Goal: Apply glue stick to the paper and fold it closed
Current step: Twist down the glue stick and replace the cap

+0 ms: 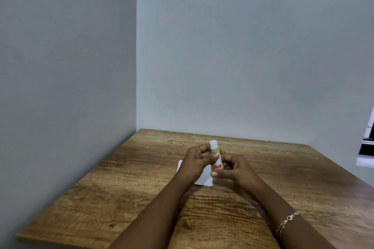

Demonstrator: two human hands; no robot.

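A glue stick [215, 150] with a white cap and a yellow, pink and blue label stands upright between both hands above the table. My left hand [197, 160] grips its upper body, thumb across the label. My right hand [232, 169] holds its lower end with curled fingers. A white sheet of paper [204, 178] lies flat on the wooden table [141, 178] right under the hands, mostly hidden by them.
Grey walls close the table in at the left and back, meeting in a corner. A dark and white object [367, 147] shows at the right edge of the view. A bracelet [286, 223] is on my right wrist.
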